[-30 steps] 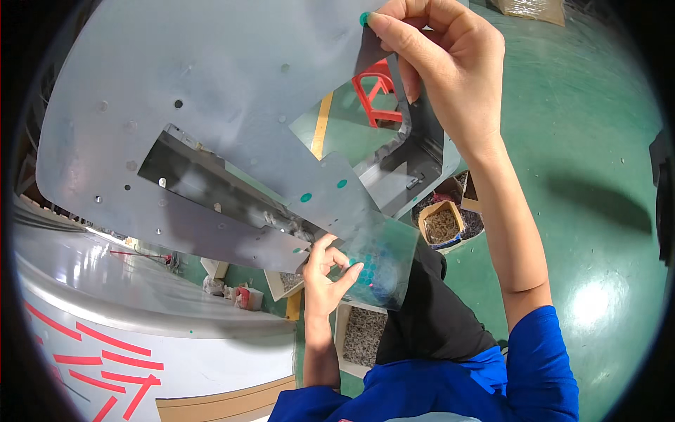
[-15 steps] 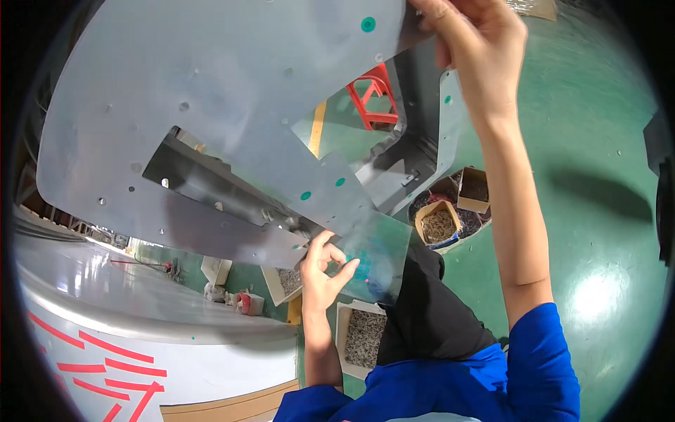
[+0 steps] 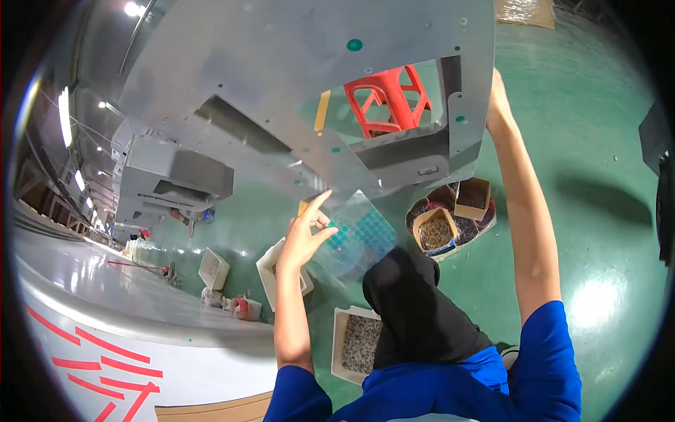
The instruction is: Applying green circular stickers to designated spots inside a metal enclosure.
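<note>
A large grey metal housing (image 3: 281,77) with rectangular cut-outs fills the upper middle, tilted, with several green round dots on it. My right hand (image 3: 498,107) is at its right edge; the fingers wrap behind the edge, partly hidden. My left hand (image 3: 306,238) is at the housing's lower corner, index finger pointing up towards it and thumb bent inward. A see-through sheet of green round stickers (image 3: 369,232) hangs from this hand, over my dark-trousered knee. The exact grip on the sheet is partly hidden.
A red stool (image 3: 394,102) shows through the cut-out. Boxes of small parts (image 3: 436,232) stand right of my knee, another bin (image 3: 339,344) left of it. A white table (image 3: 218,362) with red strips (image 3: 130,366) lies at lower left. More grey housings (image 3: 176,165) stand farther left.
The housing has turned and shifted right, showing more of the stool. My right hand has moved down along its edge. My left hand and the sheet have moved slightly left.
</note>
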### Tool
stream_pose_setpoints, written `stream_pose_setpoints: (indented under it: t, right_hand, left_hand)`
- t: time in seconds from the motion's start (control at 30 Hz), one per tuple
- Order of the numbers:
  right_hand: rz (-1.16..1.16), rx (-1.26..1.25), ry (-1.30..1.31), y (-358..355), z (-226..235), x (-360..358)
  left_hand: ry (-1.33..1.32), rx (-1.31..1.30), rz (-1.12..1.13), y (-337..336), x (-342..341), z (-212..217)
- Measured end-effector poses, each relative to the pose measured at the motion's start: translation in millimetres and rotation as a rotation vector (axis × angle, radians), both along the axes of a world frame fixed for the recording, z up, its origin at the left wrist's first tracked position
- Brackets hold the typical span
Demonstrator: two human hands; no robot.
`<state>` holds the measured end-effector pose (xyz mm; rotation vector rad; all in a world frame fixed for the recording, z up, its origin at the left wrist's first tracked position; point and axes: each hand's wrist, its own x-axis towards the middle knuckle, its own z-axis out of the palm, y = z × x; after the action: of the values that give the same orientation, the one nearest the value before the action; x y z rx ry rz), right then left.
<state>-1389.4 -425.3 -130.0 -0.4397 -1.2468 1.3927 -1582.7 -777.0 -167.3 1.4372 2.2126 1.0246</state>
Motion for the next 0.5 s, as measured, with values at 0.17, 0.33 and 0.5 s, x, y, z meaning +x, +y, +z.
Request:
stream_pose_setpoints:
  t: [0.17, 0.33, 0.5]
  right_hand:
    - [0.087, 0.002, -0.112, 10, -11, 2]
    - [-0.099, 0.214, -0.216, 6, -15, 33]
    - [-0.114, 0.481, -0.254, -71, -12, 62]
  left_hand:
    - [0.262, -0.019, -0.059, -4, 27, 7]
    - [0.266, 0.129, -0.031, 8, 69, 18]
    - [0.309, 0.204, -0.097, 16, 81, 17]
